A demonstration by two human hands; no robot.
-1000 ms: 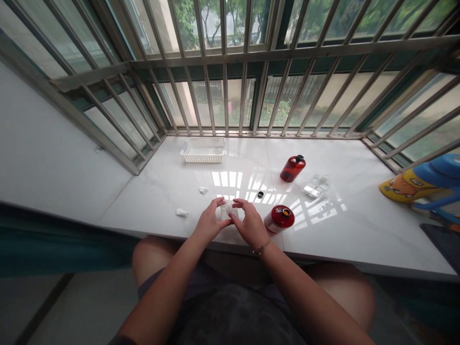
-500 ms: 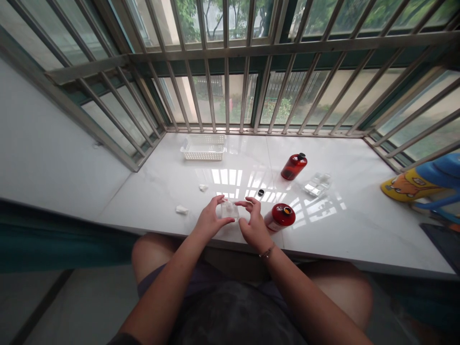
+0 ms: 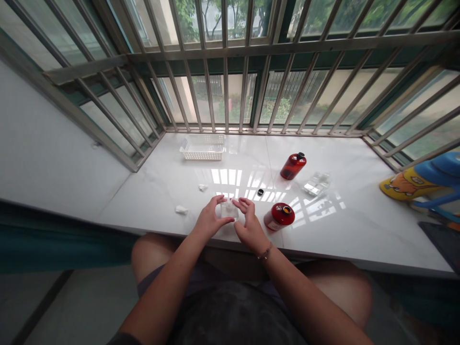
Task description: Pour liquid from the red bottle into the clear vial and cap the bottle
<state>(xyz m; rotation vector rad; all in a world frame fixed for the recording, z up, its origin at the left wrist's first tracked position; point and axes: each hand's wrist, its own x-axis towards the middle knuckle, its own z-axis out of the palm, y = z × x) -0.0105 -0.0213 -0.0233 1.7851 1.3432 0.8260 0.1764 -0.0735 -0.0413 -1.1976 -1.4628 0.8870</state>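
Near the counter's front edge, a small clear plastic box (image 3: 229, 210) with something whitish at its top sits between my two hands. Its left side is in the grip of my left hand (image 3: 209, 219), thumb along the near edge and fingers at the far edge. My right hand (image 3: 250, 224) is closed around the right side, fingertips at the far right corner and thumb near the front. To the right stands an uncapped red bottle (image 3: 278, 218) with its neck open. A small black cap (image 3: 260, 192) lies beyond my right hand.
A second red bottle (image 3: 293, 167) with a black cap stands farther back, beside a clear compartment case (image 3: 316, 184). Crumpled white pieces (image 3: 181, 210) lie at left. A white basket (image 3: 203, 148) sits near the barred window; a blue-and-yellow bottle (image 3: 406, 184) is far right.
My right hand has moved left, its fingers and thumb coming in to the right side of the clear box. My left hand keeps its hold.
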